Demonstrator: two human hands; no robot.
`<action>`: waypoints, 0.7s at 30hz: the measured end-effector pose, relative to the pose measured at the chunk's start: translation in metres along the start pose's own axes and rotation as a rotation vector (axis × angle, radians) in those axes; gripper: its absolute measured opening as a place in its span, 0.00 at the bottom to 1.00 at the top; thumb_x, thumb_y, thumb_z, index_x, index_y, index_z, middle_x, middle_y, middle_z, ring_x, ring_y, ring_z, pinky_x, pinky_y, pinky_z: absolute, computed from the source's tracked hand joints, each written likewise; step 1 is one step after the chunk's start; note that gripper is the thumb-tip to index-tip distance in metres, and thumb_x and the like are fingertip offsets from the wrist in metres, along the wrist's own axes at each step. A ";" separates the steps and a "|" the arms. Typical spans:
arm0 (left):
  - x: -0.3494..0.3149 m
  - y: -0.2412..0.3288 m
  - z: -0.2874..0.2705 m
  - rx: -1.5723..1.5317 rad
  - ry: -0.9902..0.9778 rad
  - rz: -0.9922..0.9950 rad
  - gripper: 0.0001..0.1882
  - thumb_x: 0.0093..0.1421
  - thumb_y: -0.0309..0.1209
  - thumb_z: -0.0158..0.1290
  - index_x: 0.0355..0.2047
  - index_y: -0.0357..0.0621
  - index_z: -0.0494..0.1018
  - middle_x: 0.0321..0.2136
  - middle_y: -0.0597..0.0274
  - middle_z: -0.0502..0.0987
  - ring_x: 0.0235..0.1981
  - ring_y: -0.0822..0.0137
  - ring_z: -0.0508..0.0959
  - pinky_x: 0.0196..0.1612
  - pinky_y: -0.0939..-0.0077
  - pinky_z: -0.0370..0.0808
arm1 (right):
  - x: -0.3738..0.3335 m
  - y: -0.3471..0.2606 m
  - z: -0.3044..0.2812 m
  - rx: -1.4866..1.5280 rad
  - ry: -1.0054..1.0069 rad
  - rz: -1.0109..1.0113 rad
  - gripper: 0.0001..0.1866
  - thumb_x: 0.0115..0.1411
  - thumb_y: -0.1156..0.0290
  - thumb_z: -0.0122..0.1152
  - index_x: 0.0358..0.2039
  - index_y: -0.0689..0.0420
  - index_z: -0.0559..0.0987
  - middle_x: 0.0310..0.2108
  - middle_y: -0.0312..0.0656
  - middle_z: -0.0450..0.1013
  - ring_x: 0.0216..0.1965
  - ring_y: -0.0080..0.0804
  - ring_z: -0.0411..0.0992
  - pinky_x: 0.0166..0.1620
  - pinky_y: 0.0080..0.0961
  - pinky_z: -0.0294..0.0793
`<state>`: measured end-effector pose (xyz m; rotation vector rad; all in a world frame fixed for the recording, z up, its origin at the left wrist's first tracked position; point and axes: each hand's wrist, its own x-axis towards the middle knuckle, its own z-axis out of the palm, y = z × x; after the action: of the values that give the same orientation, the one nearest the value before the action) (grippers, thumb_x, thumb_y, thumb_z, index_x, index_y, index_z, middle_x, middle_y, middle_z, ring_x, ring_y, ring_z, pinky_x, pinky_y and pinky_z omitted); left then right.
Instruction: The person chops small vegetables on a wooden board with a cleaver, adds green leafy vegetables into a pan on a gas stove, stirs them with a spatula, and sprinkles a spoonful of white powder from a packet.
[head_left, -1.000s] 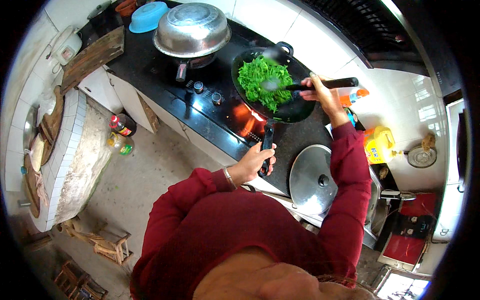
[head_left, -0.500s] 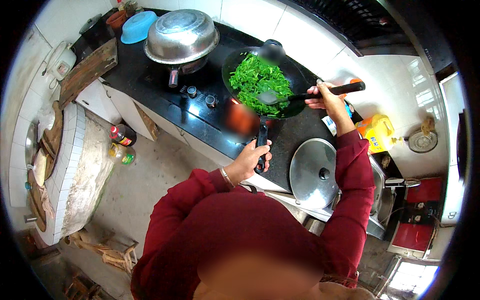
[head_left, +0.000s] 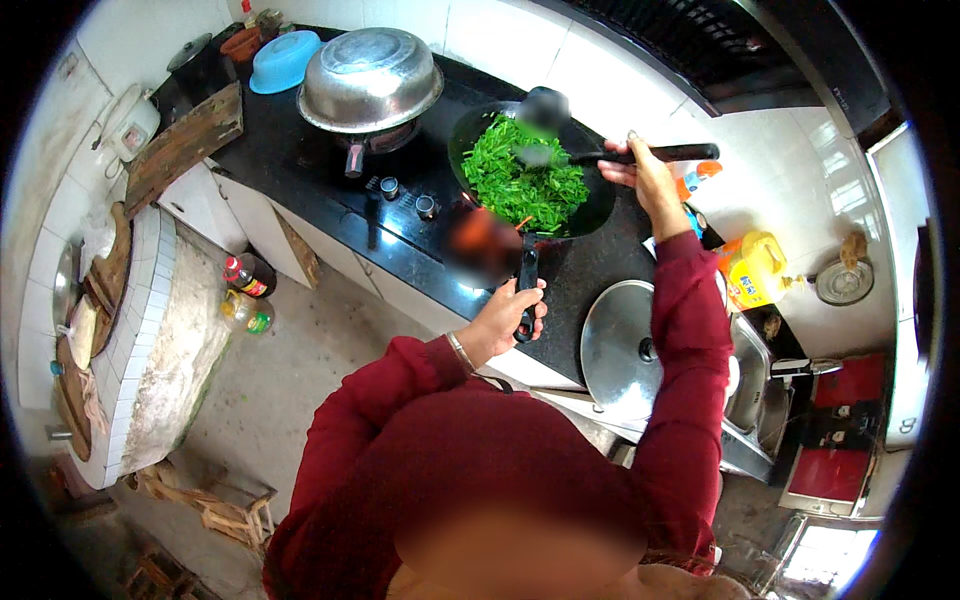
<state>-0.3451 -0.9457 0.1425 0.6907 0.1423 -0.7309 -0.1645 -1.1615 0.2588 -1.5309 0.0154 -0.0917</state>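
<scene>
A black wok full of chopped green leafy vegetables sits on the right burner of the stove. My left hand is wrapped round the wok's black handle at the near side. Over the wok's right rim reaches my right hand, closed on the dark handle of a spatula. The spatula's blade lies among the greens toward the far side and is partly hidden or blurred. An orange-red glow shows by the burner under the wok's near edge.
An upturned metal basin covers the left burner. To the right of the wok lie a glass lid and a yellow jug, near the sink. A blue basin and a wooden board stand at the counter's left end.
My right hand has shifted slightly up and left, carrying the spatula's blade from the near right of the greens to their far side. My left hand keeps its grip on the handle.
</scene>
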 end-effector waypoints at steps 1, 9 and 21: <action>0.000 0.000 0.003 0.004 0.009 -0.005 0.10 0.60 0.32 0.46 0.42 0.51 0.62 0.21 0.68 0.67 0.18 0.74 0.68 0.19 0.78 0.67 | 0.012 0.020 -0.002 0.119 0.022 -0.038 0.15 0.62 0.64 0.49 0.35 0.66 0.68 0.38 0.54 0.73 0.28 0.44 0.77 0.26 0.29 0.80; 0.005 -0.004 -0.003 -0.039 -0.003 0.003 0.09 0.59 0.32 0.47 0.40 0.51 0.61 0.20 0.65 0.68 0.17 0.71 0.70 0.18 0.75 0.68 | -0.037 0.055 -0.003 0.032 -0.100 0.074 0.15 0.64 0.63 0.48 0.26 0.61 0.71 0.39 0.49 0.74 0.29 0.38 0.77 0.32 0.29 0.80; 0.003 -0.002 -0.004 -0.053 0.000 -0.006 0.10 0.59 0.31 0.47 0.41 0.50 0.61 0.20 0.65 0.68 0.17 0.71 0.69 0.19 0.74 0.68 | -0.045 0.022 -0.020 0.008 -0.076 0.071 0.15 0.64 0.62 0.46 0.26 0.60 0.69 0.40 0.54 0.73 0.29 0.43 0.77 0.29 0.32 0.80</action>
<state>-0.3433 -0.9460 0.1373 0.6396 0.1630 -0.7305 -0.2095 -1.1771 0.2337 -1.5235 0.0091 0.0225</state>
